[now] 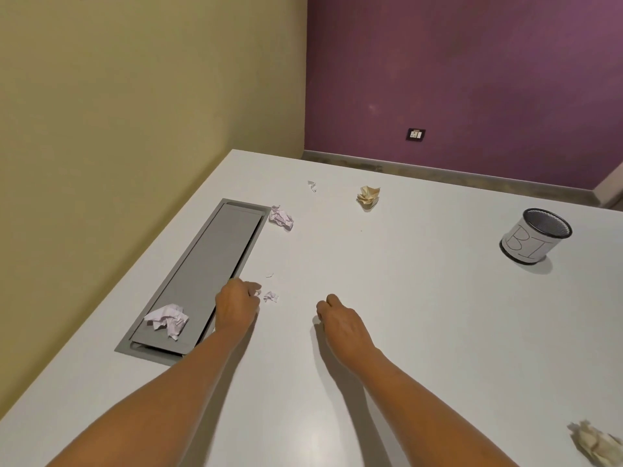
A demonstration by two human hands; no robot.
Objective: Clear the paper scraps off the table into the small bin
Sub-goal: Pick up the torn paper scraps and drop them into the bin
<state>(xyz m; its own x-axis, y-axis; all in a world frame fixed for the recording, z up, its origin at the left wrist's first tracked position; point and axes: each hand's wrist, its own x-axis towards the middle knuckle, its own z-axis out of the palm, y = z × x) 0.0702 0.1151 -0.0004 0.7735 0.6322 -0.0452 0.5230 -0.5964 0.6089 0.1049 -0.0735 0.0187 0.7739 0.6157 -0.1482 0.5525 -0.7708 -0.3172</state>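
On the white table [421, 298] my left hand [237, 303] has curled fingers, and its fingertips pinch a tiny white paper scrap [258, 292]. Just right of it lies another small white scrap [270, 296], with a tinier one [269, 275] beyond. My right hand [337, 318] rests on the table with fingers curled under; nothing shows in it. The small mesh bin [536, 235], wrapped in labelled paper, stands far right. Crumpled balls lie around: a pinkish one [281, 217], a white one [167, 320], a tan one [368, 197], another tan one [596, 446].
A grey recessed cable panel [215, 261] runs along the table's left side, with the white ball lying on it. A small torn scrap [312, 186] lies near the far edge. A yellow wall stands left, a purple wall with a socket [415, 134] behind.
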